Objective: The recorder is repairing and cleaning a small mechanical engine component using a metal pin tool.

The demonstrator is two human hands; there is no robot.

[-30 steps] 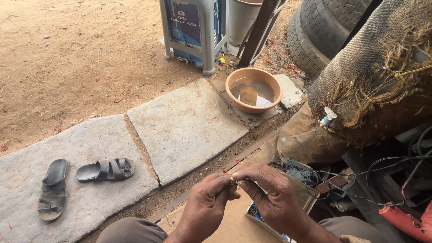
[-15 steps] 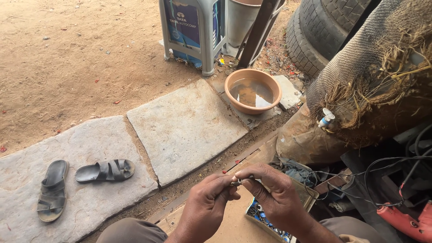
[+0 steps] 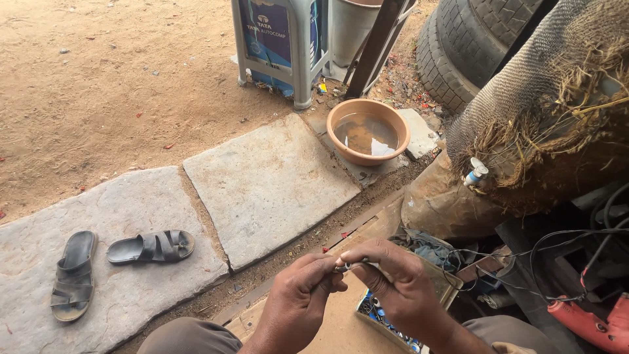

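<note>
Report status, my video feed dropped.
Left hand and right hand both pinch a small metal part. Nothing between them. Tray of bits underneath.

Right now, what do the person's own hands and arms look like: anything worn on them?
Both the left hand and the right hand are bare: no gloves, and no rings or watch visible. The forearms are uncovered as far as the frame's bottom edge, with no sleeve in sight. Below them, the knees show brownish-grey trousers.
</note>
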